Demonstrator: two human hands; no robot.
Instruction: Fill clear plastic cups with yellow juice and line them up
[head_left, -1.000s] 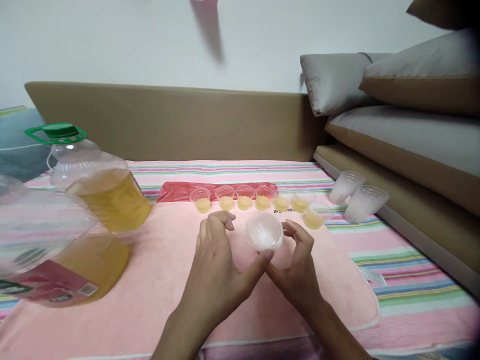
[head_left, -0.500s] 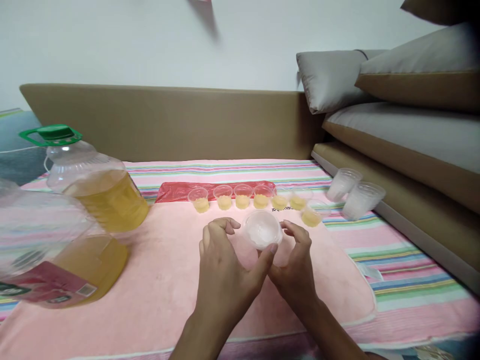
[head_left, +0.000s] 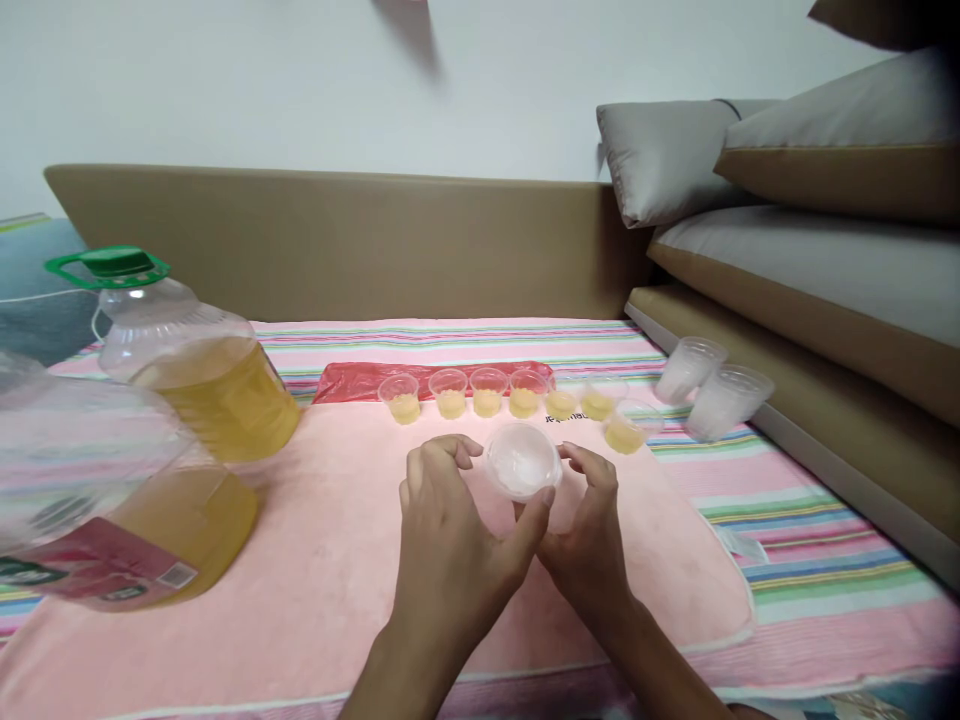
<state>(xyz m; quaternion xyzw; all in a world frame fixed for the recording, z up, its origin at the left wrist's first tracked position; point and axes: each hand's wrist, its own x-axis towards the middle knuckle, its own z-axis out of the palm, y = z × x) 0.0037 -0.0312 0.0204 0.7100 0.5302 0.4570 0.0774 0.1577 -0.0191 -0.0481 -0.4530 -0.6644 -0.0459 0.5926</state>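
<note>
Over the towel's (head_left: 315, 560) middle, both hands pinch an empty cup (head_left: 523, 461): left hand (head_left: 450, 540) thumb at its near rim, fingers curled beside; right hand (head_left: 589, 530) fingertips on the right wall. Filled cups (head_left: 487, 393) line the far edge.

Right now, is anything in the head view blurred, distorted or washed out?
Head view: soft, even indoor light, no hard glare. The large clear oil jug with a red label at the left edge looks smeared and stretched. The stack of clear plastic cups between the left hand and right hand is milky and low in contrast. A dark blurred shape marks the wall.
</note>
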